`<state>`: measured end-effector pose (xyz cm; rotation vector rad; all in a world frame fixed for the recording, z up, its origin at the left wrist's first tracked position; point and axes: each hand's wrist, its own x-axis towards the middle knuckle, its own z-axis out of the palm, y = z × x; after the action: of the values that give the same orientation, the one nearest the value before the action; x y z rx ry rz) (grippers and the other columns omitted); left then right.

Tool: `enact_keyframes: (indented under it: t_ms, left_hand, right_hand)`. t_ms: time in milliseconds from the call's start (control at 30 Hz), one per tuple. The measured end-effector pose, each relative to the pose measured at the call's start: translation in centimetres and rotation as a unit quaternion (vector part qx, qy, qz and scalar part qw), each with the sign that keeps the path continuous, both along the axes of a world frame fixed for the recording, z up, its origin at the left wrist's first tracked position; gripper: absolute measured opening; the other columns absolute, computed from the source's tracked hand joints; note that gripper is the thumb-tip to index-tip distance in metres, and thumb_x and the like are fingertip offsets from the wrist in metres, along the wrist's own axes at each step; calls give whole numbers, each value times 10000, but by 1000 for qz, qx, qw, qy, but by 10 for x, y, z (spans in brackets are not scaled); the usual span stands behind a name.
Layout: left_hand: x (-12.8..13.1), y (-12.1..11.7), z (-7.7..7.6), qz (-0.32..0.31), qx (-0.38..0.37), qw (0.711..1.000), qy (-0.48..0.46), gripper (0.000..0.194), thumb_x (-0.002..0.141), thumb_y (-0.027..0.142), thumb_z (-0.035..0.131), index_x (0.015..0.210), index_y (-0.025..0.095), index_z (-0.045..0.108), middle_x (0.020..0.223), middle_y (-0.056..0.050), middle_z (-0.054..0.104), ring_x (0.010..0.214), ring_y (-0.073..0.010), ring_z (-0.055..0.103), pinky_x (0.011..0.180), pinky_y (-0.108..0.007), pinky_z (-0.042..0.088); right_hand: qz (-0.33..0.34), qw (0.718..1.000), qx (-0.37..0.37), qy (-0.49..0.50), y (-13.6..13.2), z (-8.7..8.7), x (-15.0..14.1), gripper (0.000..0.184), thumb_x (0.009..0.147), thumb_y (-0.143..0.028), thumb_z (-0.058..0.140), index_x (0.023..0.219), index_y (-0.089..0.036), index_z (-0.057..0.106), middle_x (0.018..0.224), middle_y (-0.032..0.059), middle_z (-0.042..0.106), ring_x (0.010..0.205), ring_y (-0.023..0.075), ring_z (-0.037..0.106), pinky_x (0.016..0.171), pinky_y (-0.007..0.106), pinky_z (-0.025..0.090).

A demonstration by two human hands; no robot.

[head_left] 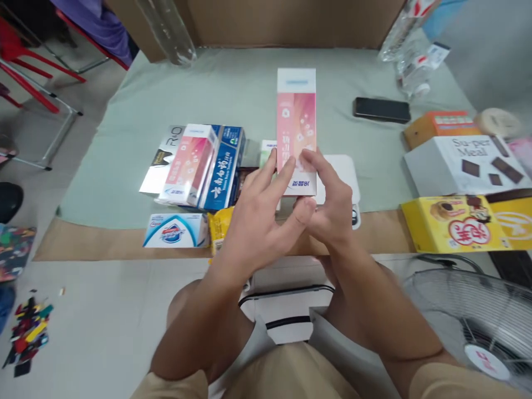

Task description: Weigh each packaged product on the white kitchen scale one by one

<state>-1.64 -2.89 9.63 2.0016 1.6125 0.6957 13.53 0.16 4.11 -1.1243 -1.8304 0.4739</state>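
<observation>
Pink box may tip, mid-frame
I see left hand and right hand gripping only its lower end; slackening could drop it.

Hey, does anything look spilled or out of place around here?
Yes: a loose heap of small colourful pieces lies on the floor at lower left, as if tipped out. The pink toothpaste carton held between the left hand and right hand shows no visible damage.
</observation>
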Motion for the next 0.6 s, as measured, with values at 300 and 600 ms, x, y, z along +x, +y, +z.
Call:
enact_keyframes:
  t_ms: [300, 600]
  left_hand:
    - [88, 6, -27, -73, -90, 993, -4, 700, 1006, 510, 473, 1600, 139, 454, 1722, -178, 349, 1572, -349, 401, 1272, -537, 376]
    - [104, 27, -45, -22, -60, 998, 3, 589, 1024, 512, 448, 1471, 161, 601, 1592, -180, 542, 1500, -359, 498, 1221, -588, 428]
  right_hand:
    - [-74, 994, -53, -55, -19, -36, 93, 580, 841, -321, 560, 1415, -245, 521, 1448, 127, 682, 1473, 358, 543, 1186, 623, 476]
    - [-58, 980, -182, -56, -10, -39, 121, 723, 777, -215, 479, 1499, -237, 493, 1615, 114, 539, 1598, 337, 365, 1277, 707, 259]
